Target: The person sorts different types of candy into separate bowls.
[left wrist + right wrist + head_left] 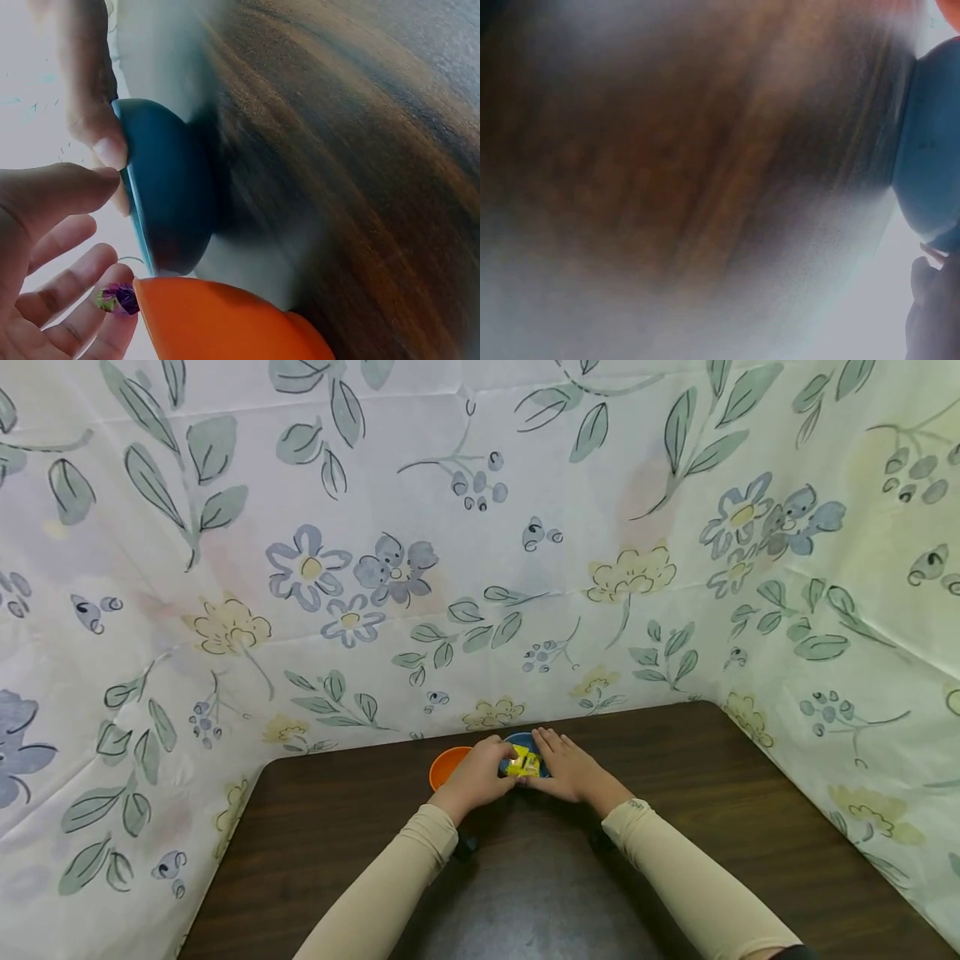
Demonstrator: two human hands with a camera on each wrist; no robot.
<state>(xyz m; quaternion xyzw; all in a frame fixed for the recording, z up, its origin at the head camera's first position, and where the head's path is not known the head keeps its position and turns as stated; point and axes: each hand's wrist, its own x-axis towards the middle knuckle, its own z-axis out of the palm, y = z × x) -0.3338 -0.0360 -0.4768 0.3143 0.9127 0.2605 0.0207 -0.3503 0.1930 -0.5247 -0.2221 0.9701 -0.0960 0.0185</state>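
A blue bowl (522, 739) stands on the table with two small yellow packets (523, 763) showing in its mouth. My left hand (482, 773) reaches over from the left. In the left wrist view its thumb (71, 191) is close to the blue bowl's rim, and its loosely bent fingers pinch nothing. My right hand (570, 770) lies along the bowl's right side, fingers straight at the rim, thumb toward the near edge. Partly behind my left hand is an orange bowl (447, 767). A purple and green wrapped piece (118, 298) pokes past its rim.
Both bowls stand close together near the far edge of the dark wooden table (330, 827). Floral cloth (480, 568) hangs behind the table and along both sides. Beneath each wrist a small dark object (466, 847) shows, probably the wrist camera.
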